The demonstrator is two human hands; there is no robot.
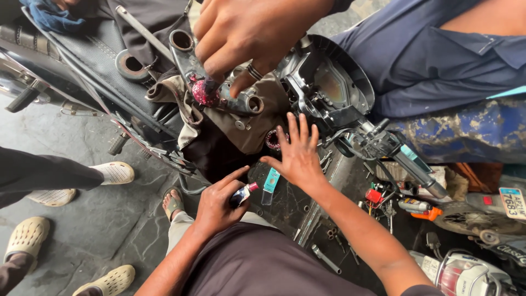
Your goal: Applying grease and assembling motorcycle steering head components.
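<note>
A small dark bottle [241, 195] was pinched in the left hand [218, 205]; the right hand [298, 153] was spread, fingers splayed, near a red-smeared bracket [211, 90].

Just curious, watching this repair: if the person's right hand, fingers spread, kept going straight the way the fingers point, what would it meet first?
Probably the tan cloth draped under the metal bracket. The right hand points up the picture toward it. The small reddish ring sits by its fingers, though depth is hard to judge.

Beside the grey metal bracket [216, 82], red grease [205, 92] is showing; below it, a dark red bottle [241, 195] and pale blue tube [270, 182] are lying.
</note>
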